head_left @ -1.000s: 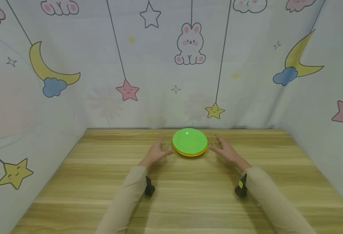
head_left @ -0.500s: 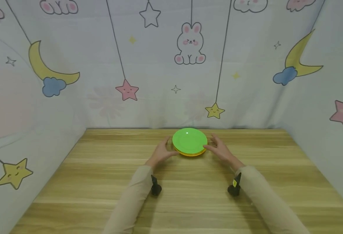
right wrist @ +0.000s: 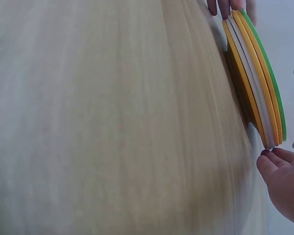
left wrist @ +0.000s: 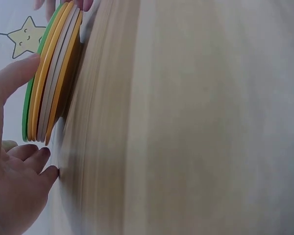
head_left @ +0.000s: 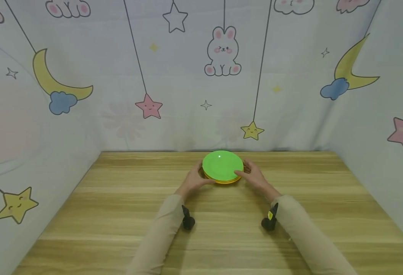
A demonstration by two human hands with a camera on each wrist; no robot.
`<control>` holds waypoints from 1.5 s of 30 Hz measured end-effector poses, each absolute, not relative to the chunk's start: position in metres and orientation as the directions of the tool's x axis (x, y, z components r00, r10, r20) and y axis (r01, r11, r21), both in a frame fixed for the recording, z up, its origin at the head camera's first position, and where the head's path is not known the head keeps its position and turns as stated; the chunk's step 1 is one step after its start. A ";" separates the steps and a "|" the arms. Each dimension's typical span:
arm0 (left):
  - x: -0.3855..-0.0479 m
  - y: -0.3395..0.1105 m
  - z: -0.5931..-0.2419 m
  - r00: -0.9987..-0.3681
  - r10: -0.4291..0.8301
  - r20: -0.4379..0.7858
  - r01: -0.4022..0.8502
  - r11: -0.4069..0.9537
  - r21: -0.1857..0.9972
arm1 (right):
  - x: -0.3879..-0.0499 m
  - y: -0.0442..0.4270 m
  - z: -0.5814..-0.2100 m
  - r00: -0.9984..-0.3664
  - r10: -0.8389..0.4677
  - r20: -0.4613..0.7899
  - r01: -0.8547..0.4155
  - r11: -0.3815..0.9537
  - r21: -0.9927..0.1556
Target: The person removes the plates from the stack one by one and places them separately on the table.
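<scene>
A stack of plates (head_left: 223,166) lies on the wooden table near its back edge. The top plate is green (left wrist: 27,110), with orange and pale plates under it in both wrist views. My left hand (head_left: 192,181) is at the left side of the stack, thumb near the green rim and fingers spread low beside the edge. On the opposite side is my right hand (head_left: 257,178); its fingertips (right wrist: 279,154) are at the lower rim, while its thumb stands off the green plate. Neither hand is closed round the stack.
The wooden table (head_left: 229,236) stretches toward me in front of the stack. Behind it hangs a white curtain (head_left: 177,76) printed with stars, moons and a rabbit; similar cloth walls line both sides. Black wrist cameras sit at both cuffs.
Both hands have moved inward, the left to the right and the right to the left, reaching the sides of the plates. The stack has stayed in place.
</scene>
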State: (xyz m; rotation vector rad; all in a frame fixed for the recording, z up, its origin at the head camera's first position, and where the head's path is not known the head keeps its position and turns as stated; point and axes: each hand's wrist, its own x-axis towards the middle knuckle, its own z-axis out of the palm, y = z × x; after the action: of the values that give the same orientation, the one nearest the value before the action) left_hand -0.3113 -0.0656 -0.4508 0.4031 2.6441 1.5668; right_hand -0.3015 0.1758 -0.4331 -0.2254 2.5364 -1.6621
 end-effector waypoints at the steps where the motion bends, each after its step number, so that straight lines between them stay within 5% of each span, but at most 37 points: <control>1: -0.312 -0.065 -0.451 -0.964 0.247 0.102 0.206 0.445 0.871 | -0.304 0.176 -0.437 -0.984 -0.176 0.010 -0.080 0.397 -0.914; 32: -0.312 -0.058 -0.454 -0.975 0.218 0.049 0.126 0.352 0.927 | -0.313 0.165 -0.450 -1.000 0.020 0.004 0.003 0.345 -0.939; 45: -0.311 -0.058 -0.455 -0.979 0.203 0.023 0.116 0.458 0.882 | -0.313 0.168 -0.448 -0.997 0.046 -0.070 0.080 0.276 -0.958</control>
State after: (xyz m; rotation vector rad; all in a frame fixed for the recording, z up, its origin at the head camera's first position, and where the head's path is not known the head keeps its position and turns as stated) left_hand -0.3109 -0.0577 -0.4551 0.2865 2.6083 1.5673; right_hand -0.3128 0.1682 -0.4484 0.1223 2.4867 -1.8691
